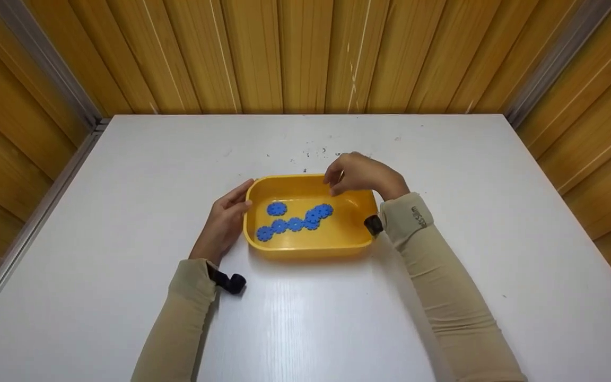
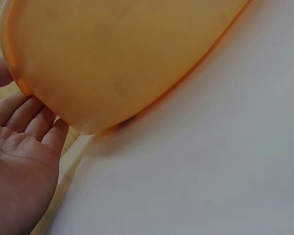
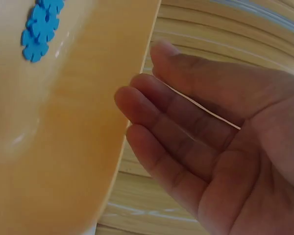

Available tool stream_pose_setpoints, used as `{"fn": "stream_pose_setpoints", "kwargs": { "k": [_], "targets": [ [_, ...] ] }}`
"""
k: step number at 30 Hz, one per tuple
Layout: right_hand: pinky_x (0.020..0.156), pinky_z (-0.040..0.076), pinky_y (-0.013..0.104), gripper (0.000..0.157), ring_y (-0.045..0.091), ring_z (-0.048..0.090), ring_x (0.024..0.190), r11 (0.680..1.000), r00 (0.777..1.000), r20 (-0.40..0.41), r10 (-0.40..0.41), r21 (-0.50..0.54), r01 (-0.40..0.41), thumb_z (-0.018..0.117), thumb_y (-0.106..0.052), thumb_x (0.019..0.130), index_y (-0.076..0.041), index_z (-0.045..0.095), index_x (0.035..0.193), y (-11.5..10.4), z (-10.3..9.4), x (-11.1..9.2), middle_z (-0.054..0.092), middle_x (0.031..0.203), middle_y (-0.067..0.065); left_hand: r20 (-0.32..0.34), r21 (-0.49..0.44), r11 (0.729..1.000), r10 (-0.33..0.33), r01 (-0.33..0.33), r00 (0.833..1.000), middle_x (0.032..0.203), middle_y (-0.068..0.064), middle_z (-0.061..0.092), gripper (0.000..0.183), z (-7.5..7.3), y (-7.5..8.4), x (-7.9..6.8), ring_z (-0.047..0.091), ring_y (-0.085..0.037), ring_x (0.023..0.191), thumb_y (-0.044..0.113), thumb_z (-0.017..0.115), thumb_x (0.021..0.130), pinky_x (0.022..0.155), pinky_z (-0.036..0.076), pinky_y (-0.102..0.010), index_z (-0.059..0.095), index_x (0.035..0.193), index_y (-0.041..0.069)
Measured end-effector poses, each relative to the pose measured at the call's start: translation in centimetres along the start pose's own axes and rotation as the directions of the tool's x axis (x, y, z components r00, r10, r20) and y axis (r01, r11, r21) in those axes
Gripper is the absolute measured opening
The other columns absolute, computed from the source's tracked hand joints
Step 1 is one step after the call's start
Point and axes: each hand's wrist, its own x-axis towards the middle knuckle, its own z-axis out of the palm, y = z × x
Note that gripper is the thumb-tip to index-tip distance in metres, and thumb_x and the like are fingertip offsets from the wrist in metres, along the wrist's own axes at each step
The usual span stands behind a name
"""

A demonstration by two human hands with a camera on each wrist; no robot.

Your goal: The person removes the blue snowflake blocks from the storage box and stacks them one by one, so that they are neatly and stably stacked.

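Note:
A yellow plastic tub (image 1: 311,253) stands on the white table in the head view. My left hand (image 1: 223,220) grips its left end, thumb at the rim and fingers against the outer wall; the left wrist view shows those fingers (image 2: 39,117) along the tub's side. Over the far right rim hovers my right hand (image 1: 361,172), its fingers loosely bent. Nothing shows between the thumb and fingers (image 3: 157,147) in the right wrist view. Inside the tub lie several blue notched snowflake discs (image 1: 295,224) in a slanting row, some overlapping, with another blue disc piece (image 1: 277,208) apart behind them.
The white table (image 1: 305,318) extends around the tub, with small dark marks (image 1: 323,150) behind it. Yellow wood-look panels (image 1: 305,58) wall off the back and both sides. A dark wrist camera (image 1: 373,225) sits close to the tub's right end.

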Motion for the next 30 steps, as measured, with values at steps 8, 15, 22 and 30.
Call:
{"fn": "stream_pose_setpoints", "kwargs": {
  "k": [8,15,22,30],
  "targets": [
    [0.098,0.057,0.042,0.031,0.026,0.064,0.102,0.998,0.995,0.097,0.004,-0.064,0.002,0.076,-0.009,0.09,-0.004,0.074,0.121,-1.2,1.8,1.5,0.074,0.112,0.012,0.004,0.002,1.0,-0.004,0.004,1.0,0.168,-0.005,0.032,0.06,0.0,0.0,0.0,0.029,-0.018,0.157,0.0,0.049,0.102,0.127,0.029,-0.032,0.034,0.159,0.006],
    [0.095,0.059,0.039,0.029,0.024,0.063,0.095,0.993,0.992,0.128,0.014,-0.115,0.001,0.076,-0.01,0.092,-0.005,0.074,0.12,-1.8,3.2,2.6,0.073,0.112,0.013,0.026,0.011,1.0,0.02,-0.02,0.999,0.167,-0.006,0.033,0.059,-0.3,-0.1,-0.2,0.029,-0.018,0.156,0.001,0.049,0.102,0.126,0.03,-0.031,0.034,0.159,0.006],
    [0.095,0.06,0.038,0.032,0.024,0.065,0.096,0.991,0.989,0.148,0.017,-0.133,0.003,0.076,-0.007,0.09,-0.005,0.074,0.122,-1.8,4.3,2.7,0.072,0.116,0.014,0.025,0.019,1.0,0.014,-0.015,1.0,0.167,-0.006,0.034,0.059,-0.2,-0.2,-0.1,0.03,-0.018,0.156,0.0,0.049,0.101,0.125,0.032,-0.031,0.035,0.159,0.006],
    [0.09,0.062,0.036,0.031,0.024,0.064,0.089,0.993,0.991,0.13,0.024,-0.115,-0.009,0.075,0.001,0.088,-0.003,0.074,0.118,-2.0,5.4,2.8,0.073,0.114,0.015,0.018,0.014,1.0,0.008,-0.008,1.0,0.168,-0.006,0.033,0.06,-0.2,0.0,-0.2,0.03,-0.018,0.156,0.001,0.049,0.101,0.125,0.032,-0.031,0.034,0.159,0.006]
  ]
}}
